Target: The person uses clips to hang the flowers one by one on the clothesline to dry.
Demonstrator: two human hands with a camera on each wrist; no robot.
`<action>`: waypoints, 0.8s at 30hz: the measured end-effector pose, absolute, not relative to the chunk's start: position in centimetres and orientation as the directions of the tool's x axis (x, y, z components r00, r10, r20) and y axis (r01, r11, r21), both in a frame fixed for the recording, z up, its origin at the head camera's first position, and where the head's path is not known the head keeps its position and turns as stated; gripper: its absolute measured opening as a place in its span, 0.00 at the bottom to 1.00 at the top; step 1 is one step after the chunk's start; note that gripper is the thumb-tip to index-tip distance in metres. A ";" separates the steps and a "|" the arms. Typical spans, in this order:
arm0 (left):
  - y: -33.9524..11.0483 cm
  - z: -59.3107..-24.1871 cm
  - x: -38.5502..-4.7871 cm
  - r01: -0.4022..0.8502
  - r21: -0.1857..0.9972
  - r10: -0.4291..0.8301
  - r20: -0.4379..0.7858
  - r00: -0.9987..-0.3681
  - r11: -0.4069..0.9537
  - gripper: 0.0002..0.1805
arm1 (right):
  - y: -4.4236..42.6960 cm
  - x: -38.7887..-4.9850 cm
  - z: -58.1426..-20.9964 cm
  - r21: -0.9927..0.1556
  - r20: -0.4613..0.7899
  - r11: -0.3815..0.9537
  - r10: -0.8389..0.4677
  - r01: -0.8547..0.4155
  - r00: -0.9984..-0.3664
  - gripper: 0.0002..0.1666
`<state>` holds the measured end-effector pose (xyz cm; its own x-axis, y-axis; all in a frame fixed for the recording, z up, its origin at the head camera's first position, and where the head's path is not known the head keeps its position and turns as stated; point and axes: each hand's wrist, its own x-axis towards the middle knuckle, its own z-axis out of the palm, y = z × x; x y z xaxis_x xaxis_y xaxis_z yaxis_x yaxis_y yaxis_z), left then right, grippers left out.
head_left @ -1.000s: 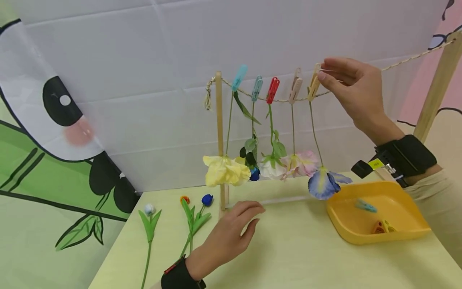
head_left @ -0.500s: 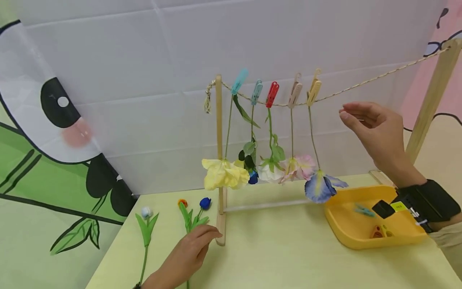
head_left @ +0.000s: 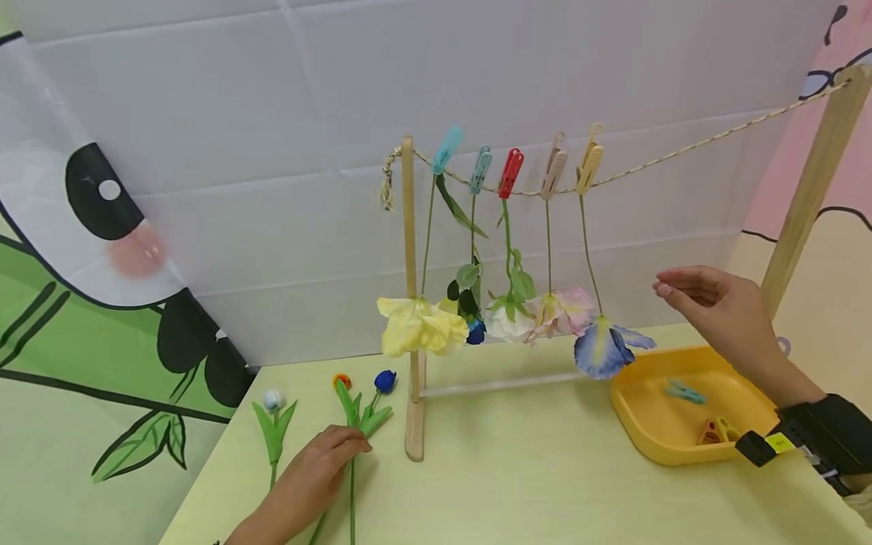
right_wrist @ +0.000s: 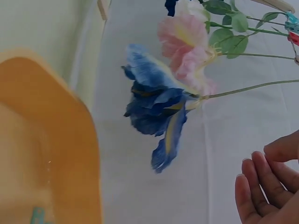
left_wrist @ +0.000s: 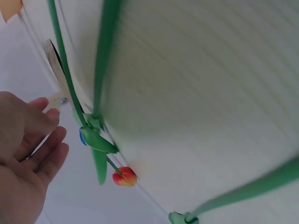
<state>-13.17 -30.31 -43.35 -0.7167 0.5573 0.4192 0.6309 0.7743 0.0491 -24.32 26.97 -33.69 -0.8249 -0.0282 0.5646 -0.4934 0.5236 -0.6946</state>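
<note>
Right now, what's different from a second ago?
The right hand moved down and right, away from the yellow clothespin. The left hand moved left, to the two tulip stems. The five hanging flowers stay clipped to the rope.

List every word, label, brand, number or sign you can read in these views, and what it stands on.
Yellow tag on the black wristband at the right wrist: dark marks, too small and blurred to read.
No other lettering or numbers that I can make out.
</note>
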 end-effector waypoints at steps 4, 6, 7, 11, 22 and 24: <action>-31.4 -43.8 -13.4 0.665 0.001 0.599 0.432 -0.674 0.747 0.25 | 27.9 -24.3 -35.9 -0.662 0.532 0.597 -0.051 -0.453 -0.845 0.14; -31.7 -44.0 -13.6 0.682 -0.031 0.625 0.433 -0.650 0.731 0.26 | 28.4 -24.4 -37.0 -0.633 0.526 0.634 -0.068 -0.444 -0.848 0.13; -31.9 -44.1 -13.6 0.688 -0.048 0.636 0.432 -0.639 0.724 0.26 | 28.6 -24.4 -37.5 -0.618 0.525 0.649 -0.078 -0.443 -0.847 0.12; -32.1 -44.4 -13.9 0.706 -0.111 0.678 0.415 -0.606 0.699 0.24 | 29.5 -24.3 -39.0 -0.586 0.499 0.683 -0.120 -0.436 -0.858 0.10; -32.2 -44.7 -13.9 0.738 -0.152 0.728 0.380 -0.571 0.658 0.17 | 30.9 -24.0 -41.2 -0.474 0.369 0.778 -0.249 -0.412 -0.895 0.06; -32.2 -44.8 -13.9 0.744 -0.154 0.734 0.382 -0.562 0.650 0.17 | 31.1 -24.0 -41.6 -0.480 0.302 0.787 -0.268 -0.388 -0.915 0.08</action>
<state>-13.85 -32.17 -44.75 -0.5622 0.7337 0.3817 0.7440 0.6502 -0.1540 -24.03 31.11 -41.65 -0.9151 -0.2676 0.3017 -0.3883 0.7868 -0.4797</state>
